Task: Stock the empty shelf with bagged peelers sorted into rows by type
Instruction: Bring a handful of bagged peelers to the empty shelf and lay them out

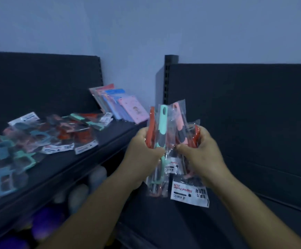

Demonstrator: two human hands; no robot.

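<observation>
My left hand [143, 150] grips a bunch of bagged peelers [159, 133] with red and teal handles, held upright in clear bags. My right hand [199, 151] grips another bunch of bagged peelers [180, 123] with pink and red handles, its white label card [189, 193] hanging below. The two bunches touch in front of me, at the corner between two dark shelf units. A loose pile of bagged peelers [38, 139] in teal, red and pink lies on the dark shelf [113, 130] to the left.
A leaning stack of flat pink, blue and red packets [121, 105] stands at the far right end of the left shelf. A dark shelf back panel [244, 108] with a slotted upright [166, 78] rises on the right. Blurred pale and purple goods [85, 191] sit below the left shelf.
</observation>
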